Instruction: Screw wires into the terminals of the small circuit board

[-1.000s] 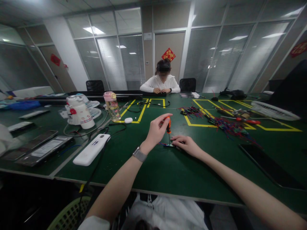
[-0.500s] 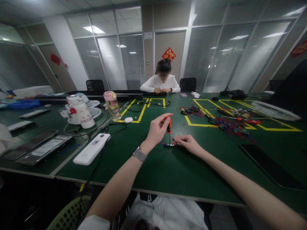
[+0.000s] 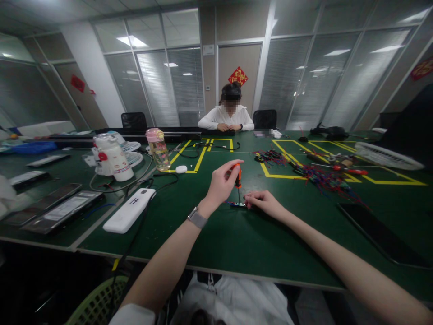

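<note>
My left hand (image 3: 221, 185) grips the orange handle of a small screwdriver (image 3: 238, 177), held upright with its tip down on a small circuit board (image 3: 237, 205) lying on the green table (image 3: 216, 234). My right hand (image 3: 265, 202) rests flat on the table and pinches the right end of that board with its fingertips. A grey watch sits on my left wrist (image 3: 196, 218).
A white power bank (image 3: 129, 210) with a black cable lies at left, beyond it phones (image 3: 64, 210), a white jug (image 3: 113, 158) and a pink-capped bottle (image 3: 158, 150). Tangled red and blue wires (image 3: 321, 177) and a red-handled tool lie at right, a dark tablet (image 3: 379, 234) nearer. Another person sits opposite.
My right hand has drawn its fingers together, from lying flat over the board to pinching its end. The left hand and screwdriver have stayed in place.
</note>
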